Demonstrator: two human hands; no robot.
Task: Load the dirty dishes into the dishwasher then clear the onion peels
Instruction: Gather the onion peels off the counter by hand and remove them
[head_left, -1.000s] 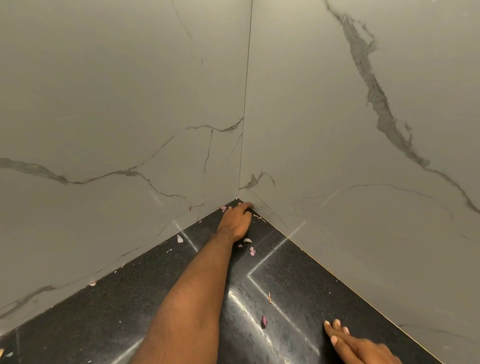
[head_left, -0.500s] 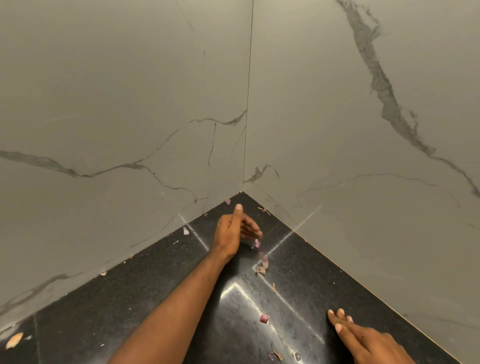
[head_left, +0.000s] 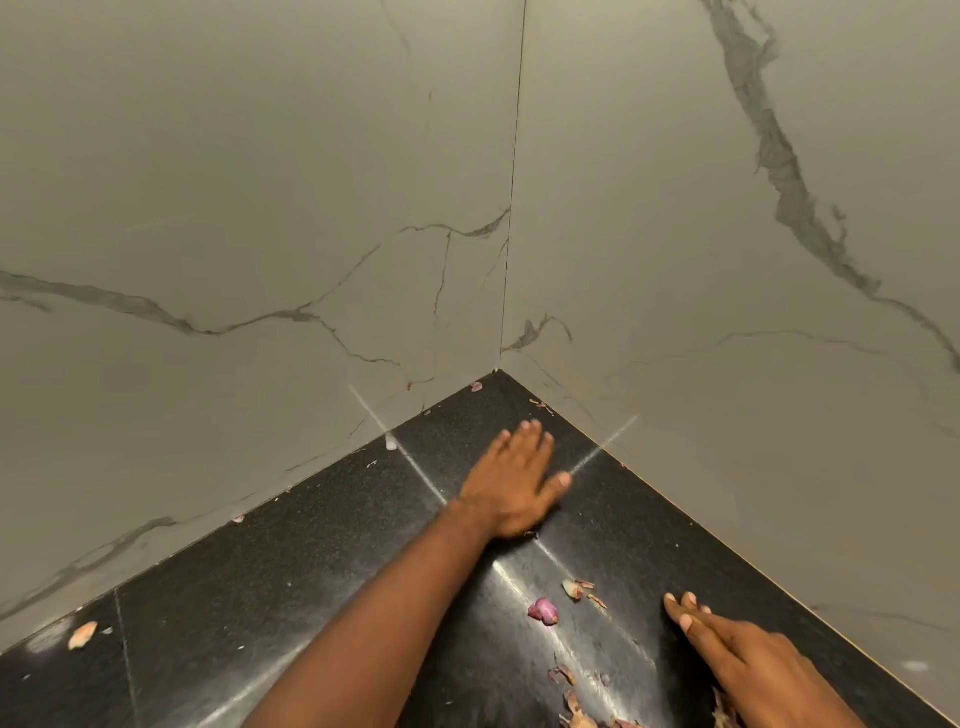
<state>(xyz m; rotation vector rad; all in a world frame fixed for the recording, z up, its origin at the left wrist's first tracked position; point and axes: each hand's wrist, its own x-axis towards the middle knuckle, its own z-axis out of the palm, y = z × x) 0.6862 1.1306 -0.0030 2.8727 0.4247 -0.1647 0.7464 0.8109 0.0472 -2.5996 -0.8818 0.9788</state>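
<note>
The person is reaching the left hand (head_left: 514, 480) out flat over the black tabletop (head_left: 291, 561), palm down, fingers straight and lying close together, pointing toward the corner where the two marbled wall panels (head_left: 260, 208) are meeting. Its grip is apart, holding nothing; whether the palm is actually pressing on the stone or skimming just above it, I cannot tell, since the hand is looking a little blurred.

The right hand (head_left: 748, 660) is lying at the lower right, fingers straight and stretched out along the tabletop toward the back, grip likewise apart and clamped on nothing.

The onion peels are lying scattered over the stone. A pink curled piece (head_left: 543, 611) is sitting between the two hands, with a paler flake (head_left: 573, 588) just beside it, nearer the wall. More peels (head_left: 576, 706) are gathering in a loose heap at the bottom edge, close to the right wrist. A few scraps (head_left: 540, 405) are sitting deep in the corner beyond the left fingertips, one small bit (head_left: 476, 386) against the left wall. A pale chip (head_left: 390, 442) is lying by the left wall's base, and an orange-tinted piece (head_left: 83, 635) is resting far off at the left edge.
</note>
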